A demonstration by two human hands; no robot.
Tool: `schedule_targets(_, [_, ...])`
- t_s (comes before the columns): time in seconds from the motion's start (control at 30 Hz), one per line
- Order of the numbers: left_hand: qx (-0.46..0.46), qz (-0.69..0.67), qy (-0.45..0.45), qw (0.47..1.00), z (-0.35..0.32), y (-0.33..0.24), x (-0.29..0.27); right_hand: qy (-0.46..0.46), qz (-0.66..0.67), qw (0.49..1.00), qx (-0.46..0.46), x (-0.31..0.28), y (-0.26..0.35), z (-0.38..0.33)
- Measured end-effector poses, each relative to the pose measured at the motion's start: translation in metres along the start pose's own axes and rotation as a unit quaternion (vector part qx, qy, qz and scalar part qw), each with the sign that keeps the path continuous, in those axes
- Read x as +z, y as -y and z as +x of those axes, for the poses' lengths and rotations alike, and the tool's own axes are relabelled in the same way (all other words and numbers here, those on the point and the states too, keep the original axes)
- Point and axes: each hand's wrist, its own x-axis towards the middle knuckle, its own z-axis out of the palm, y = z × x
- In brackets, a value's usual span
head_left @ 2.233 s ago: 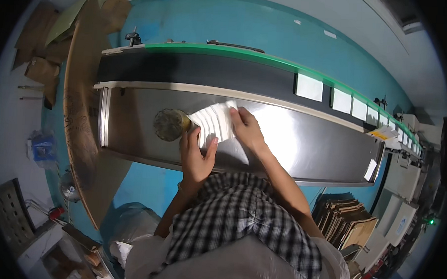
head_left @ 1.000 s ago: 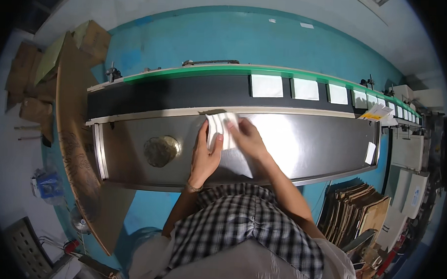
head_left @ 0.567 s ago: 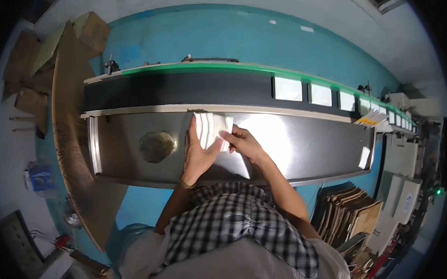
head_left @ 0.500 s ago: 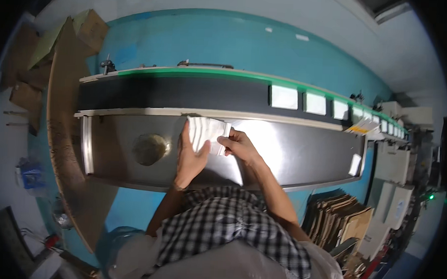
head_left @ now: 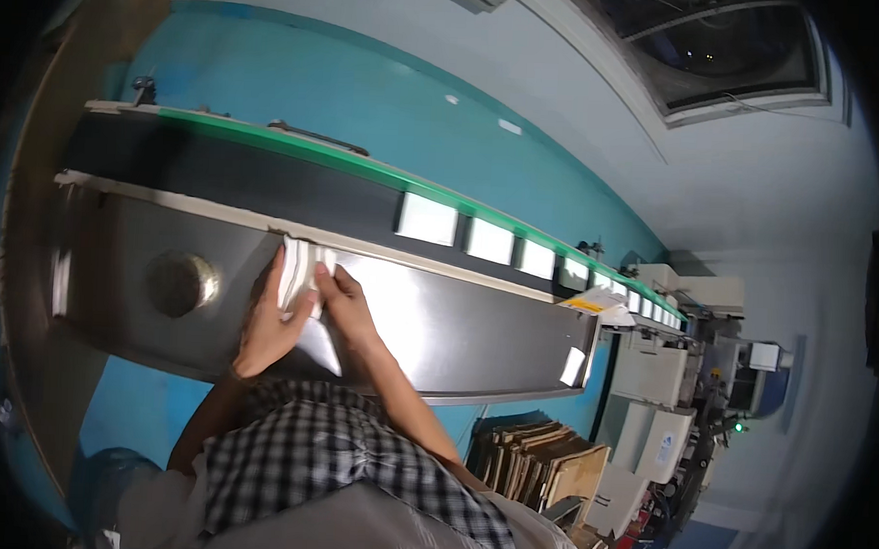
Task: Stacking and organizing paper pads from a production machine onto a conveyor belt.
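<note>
A small stack of flat white packets [head_left: 299, 268] is upright between my two hands, over the steel work table [head_left: 456, 334] near its far edge. My left hand [head_left: 270, 328] wraps the stack's left side, with the thumb across the near face. On the other side my right hand [head_left: 350, 310] presses its fingers against the right edge. The packets' layered edges face me. Beyond the table runs a dark conveyor belt [head_left: 296, 185], carrying several white flat packets [head_left: 428, 219] in a spaced row toward the right.
A round opening [head_left: 179, 285] is in the table's left part. One white piece [head_left: 573, 365] lies at its right end. A white and yellow card [head_left: 595, 303] juts out beside the belt. Flattened cardboard [head_left: 539, 460] stands below the table at right, with white machines [head_left: 646, 367] beyond.
My view has swung to the right, so the table and belt now slant. The stack, held fanned out before, now looks narrower, with my hands closer together around it.
</note>
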Motion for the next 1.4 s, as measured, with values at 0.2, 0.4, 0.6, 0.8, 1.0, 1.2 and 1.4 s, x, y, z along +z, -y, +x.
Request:
schedule_targets(0.2, [0.021, 0.104, -0.004, 0.994, -0.001, 0.01, -0.012, 0.088, -0.055, 0.988, 0.113, -0.02, -0.004, 0.002])
schedule_targets(0.4, [-0.004, 0.05, -0.002, 0.999, 0.009, 0.019, -0.022, -0.12, 0.188, 0.97, -0.099, -0.01, 0.0, 0.028])
schedule_targets(0.6, [0.003, 0.086, 0.069, 0.994, -0.001, 0.0, -0.011, -0.074, -0.189, 0.971, -0.128, 0.02, -0.002, 0.001])
schedule_targets(0.8, [0.014, 0.072, 0.071, 0.995, -0.003, 0.001, -0.003, -0.047, 0.022, 0.998, -0.041, 0.012, -0.002, -0.003])
schedule_targets(1.0, [0.095, 0.103, 0.038, 0.989, -0.005, 0.011, 0.005, 0.018, 0.143, 0.99, 0.009, -0.002, -0.006, -0.013])
schedule_targets(1.2, [-0.028, -0.019, 0.034, 0.999, -0.008, 0.016, 0.007, -0.156, 0.116, 0.981, -0.02, -0.032, 0.01, 0.01])
schedule_targets(1.4, [0.127, 0.173, 0.053, 0.975, -0.001, 0.015, -0.001, -0.003, -0.158, 0.987, 0.011, -0.007, 0.001, -0.004])
